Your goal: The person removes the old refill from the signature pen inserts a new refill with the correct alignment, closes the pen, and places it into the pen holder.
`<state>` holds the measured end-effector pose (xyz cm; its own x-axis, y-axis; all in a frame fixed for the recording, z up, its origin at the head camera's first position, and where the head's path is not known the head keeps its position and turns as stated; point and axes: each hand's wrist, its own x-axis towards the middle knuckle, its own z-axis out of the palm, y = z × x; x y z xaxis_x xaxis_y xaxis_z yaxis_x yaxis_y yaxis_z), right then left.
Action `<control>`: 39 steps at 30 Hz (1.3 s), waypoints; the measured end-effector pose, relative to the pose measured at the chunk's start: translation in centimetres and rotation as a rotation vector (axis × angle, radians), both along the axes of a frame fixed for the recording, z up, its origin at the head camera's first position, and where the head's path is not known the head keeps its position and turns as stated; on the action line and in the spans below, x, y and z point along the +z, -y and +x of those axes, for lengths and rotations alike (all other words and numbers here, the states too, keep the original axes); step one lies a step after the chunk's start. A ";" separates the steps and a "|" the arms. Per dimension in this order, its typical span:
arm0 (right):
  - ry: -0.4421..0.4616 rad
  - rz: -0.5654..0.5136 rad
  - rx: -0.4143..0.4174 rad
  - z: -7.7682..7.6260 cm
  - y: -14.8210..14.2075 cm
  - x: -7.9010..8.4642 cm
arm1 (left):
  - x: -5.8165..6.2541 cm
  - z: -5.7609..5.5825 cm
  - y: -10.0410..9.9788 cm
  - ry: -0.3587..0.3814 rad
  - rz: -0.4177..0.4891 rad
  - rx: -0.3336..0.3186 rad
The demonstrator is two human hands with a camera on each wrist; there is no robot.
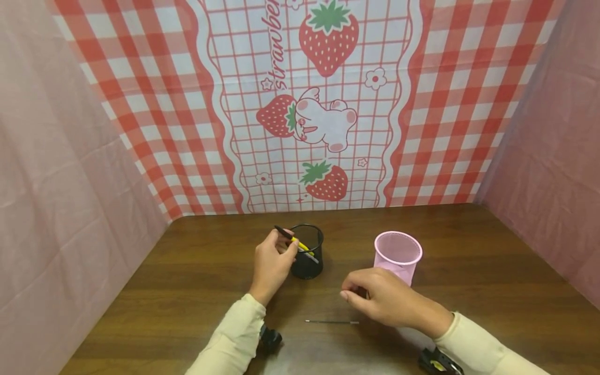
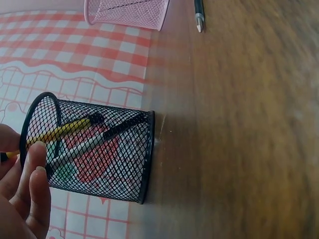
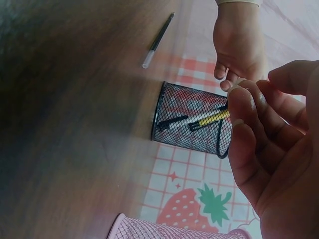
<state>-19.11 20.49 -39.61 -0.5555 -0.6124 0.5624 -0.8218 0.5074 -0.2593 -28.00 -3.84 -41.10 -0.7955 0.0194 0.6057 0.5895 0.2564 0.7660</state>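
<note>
My left hand (image 1: 276,260) pinches a yellow and black pen (image 1: 300,244) at the rim of a black mesh pen cup (image 1: 307,270). The yellow end of this pen reaches down inside the cup, as the left wrist view shows through the mesh. A white and black pen (image 2: 82,151) leans in the same cup. In front of a pink mesh cup (image 1: 408,272), my right hand (image 1: 389,299) hovers with loosely curled fingers and nothing visible between them. On the table between the forearms lies a thin dark pen refill (image 1: 332,322) with a pale end.
The brown wooden table (image 1: 197,291) meets a red-checked strawberry cloth (image 1: 436,172) at the back. Pink curtains (image 1: 61,182) hang on both sides. Black wrist devices (image 1: 270,339) show under both sleeves.
</note>
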 end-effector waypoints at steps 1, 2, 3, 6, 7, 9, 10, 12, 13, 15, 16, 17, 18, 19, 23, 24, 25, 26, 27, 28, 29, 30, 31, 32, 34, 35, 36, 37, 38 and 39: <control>-0.001 0.000 0.000 0.0 0.0 0.0 | 0.1 0.0 0.0 0.002 -0.001 -0.006; -0.001 0.000 0.003 0.0 0.0 0.0 | 0.1 0.1 0.0 0.003 0.000 -0.011; -0.002 0.000 0.005 -0.1 0.0 0.0 | 0.1 0.1 -0.1 0.002 0.000 -0.017; -0.005 -0.004 0.012 -0.1 0.0 0.0 | 0.1 0.0 0.0 0.012 0.002 -0.030; -0.005 -0.004 0.013 -0.1 0.0 0.0 | 0.1 0.0 0.0 0.015 0.001 -0.032; -0.005 -0.004 0.014 -0.1 0.0 0.0 | 0.1 0.0 0.0 0.022 0.000 -0.038; -0.005 -0.003 0.012 -0.2 0.0 0.0 | 0.1 -0.1 0.0 0.024 -0.005 -0.036; -0.004 0.001 0.009 -0.2 0.0 -0.1 | 0.2 -0.1 0.1 0.030 -0.014 -0.034; -0.005 0.004 0.007 -0.2 0.0 -0.1 | 0.2 -0.1 0.1 0.034 -0.019 -0.032; -0.002 0.007 0.004 -0.2 0.0 -0.1 | 0.3 0.0 0.1 0.041 -0.027 -0.029; -0.001 0.010 0.003 -0.2 0.0 -0.1 | 0.3 0.0 0.1 0.043 -0.028 -0.031; 0.002 0.010 0.004 -0.2 0.0 -0.2 | 0.3 0.0 0.2 0.048 -0.024 -0.039; 0.005 0.010 0.004 -0.1 0.0 -0.2 | 0.3 0.0 0.2 0.051 -0.024 -0.045; 0.009 0.010 0.004 -0.1 0.0 -0.2 | 0.3 0.0 0.2 0.051 -0.025 -0.051; 0.020 0.007 0.003 -0.1 0.0 -0.3 | 0.3 -0.1 0.2 0.045 -0.017 -0.077; 0.021 0.007 0.004 0.0 0.0 -0.3 | 0.3 -0.1 0.2 0.041 -0.020 -0.077; 0.021 0.007 0.004 0.0 0.0 -0.3 | 0.3 -0.1 0.2 0.040 -0.019 -0.077; 0.018 0.007 0.004 0.0 0.0 -0.3 | 0.2 -0.1 0.2 0.039 -0.017 -0.080; 0.015 0.007 0.004 0.0 0.0 -0.3 | 0.2 -0.1 0.2 0.040 -0.017 -0.080; 0.013 0.008 0.004 0.0 0.0 -0.3 | 0.2 -0.1 0.2 0.041 -0.020 -0.078; 0.010 0.008 0.004 0.0 0.0 -0.3 | 0.2 -0.1 0.3 0.044 -0.025 -0.078; 0.009 0.008 0.003 -0.1 0.1 -0.3 | 0.2 -0.1 0.3 0.046 -0.030 -0.080; 0.007 0.009 0.001 -0.1 0.0 -0.3 | 0.1 -0.2 0.3 0.049 -0.036 -0.082; 0.006 0.009 -0.001 -0.1 0.0 -0.3 | 0.2 -0.1 0.3 0.051 -0.045 -0.083; 0.007 0.007 -0.001 -0.1 0.0 -0.3 | 0.2 -0.1 0.3 0.056 -0.066 -0.083; 0.009 0.005 0.002 -0.1 0.0 -0.3 | 0.2 -0.1 0.3 0.060 -0.073 -0.085; 0.011 0.004 0.005 -0.1 0.0 -0.4 | 0.2 -0.1 0.3 0.061 -0.078 -0.085; 0.011 0.004 0.009 -0.1 0.0 -0.4 | 0.2 0.0 0.3 0.062 -0.082 -0.084; 0.013 0.003 0.013 -0.1 0.0 -0.4 | 0.2 0.0 0.3 0.063 -0.084 -0.083; 0.014 0.003 0.018 -0.1 0.0 -0.4 | 0.1 0.0 0.3 0.063 -0.083 -0.086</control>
<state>-19.22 20.48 -40.03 -0.5522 -0.6237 0.5532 -0.8270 0.4935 -0.2691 -27.98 -4.12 -40.96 -0.8250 0.1370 0.5482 0.5636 0.2710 0.7803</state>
